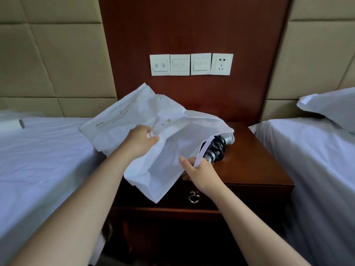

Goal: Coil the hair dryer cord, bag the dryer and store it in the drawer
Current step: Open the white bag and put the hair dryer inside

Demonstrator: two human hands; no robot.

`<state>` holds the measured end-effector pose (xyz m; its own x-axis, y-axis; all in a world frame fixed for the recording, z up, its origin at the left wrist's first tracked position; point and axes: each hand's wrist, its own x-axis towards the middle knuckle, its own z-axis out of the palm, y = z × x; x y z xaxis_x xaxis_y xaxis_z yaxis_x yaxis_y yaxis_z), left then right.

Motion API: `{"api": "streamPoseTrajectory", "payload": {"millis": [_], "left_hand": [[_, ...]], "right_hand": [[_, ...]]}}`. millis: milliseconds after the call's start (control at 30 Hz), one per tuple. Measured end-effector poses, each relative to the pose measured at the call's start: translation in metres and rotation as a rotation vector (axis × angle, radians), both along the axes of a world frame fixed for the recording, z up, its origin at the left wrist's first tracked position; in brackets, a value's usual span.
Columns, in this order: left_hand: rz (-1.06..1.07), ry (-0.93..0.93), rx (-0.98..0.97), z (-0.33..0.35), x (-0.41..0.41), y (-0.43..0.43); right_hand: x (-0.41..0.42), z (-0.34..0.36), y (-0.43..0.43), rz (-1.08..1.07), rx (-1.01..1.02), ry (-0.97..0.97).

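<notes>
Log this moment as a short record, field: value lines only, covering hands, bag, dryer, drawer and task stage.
left hand: pinching the bag's upper edge
right hand: gripping the bag's white strap at the mouth
bag: white, crumpled, held over the nightstand's front left
dryer: on the nightstand, mostly covered by the bag, end sticking out
cord: black, coiled, at the bag's mouth
drawer: shut, ring pull hanging
task stage: bagging under way, storing not yet done

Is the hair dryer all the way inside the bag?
Not fully: hair dryer and coiled cord poke from the white bag mouth.
</notes>
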<state>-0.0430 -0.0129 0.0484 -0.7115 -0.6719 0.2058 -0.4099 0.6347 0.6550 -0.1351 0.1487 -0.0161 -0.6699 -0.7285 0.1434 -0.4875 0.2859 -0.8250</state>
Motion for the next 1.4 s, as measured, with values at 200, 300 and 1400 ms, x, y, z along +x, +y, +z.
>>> {"api": "streamPoseTrajectory", "payload": {"millis": [200,300,1400], "left_hand": [[-0.096,0.035,0.072,0.059,0.039,-0.003],[-0.106,0.106,0.069,0.087,0.048,0.009],[-0.381,0.235,-0.12,0.136,0.076,0.009]], "right_hand": [[0.005,0.011,0.005,-0.051,-0.023,-0.031],[0.021,0.029,0.014,-0.309,-0.305,0.127],[0.049,0.106,-0.113,0.463,-0.895,-1.102]]}}
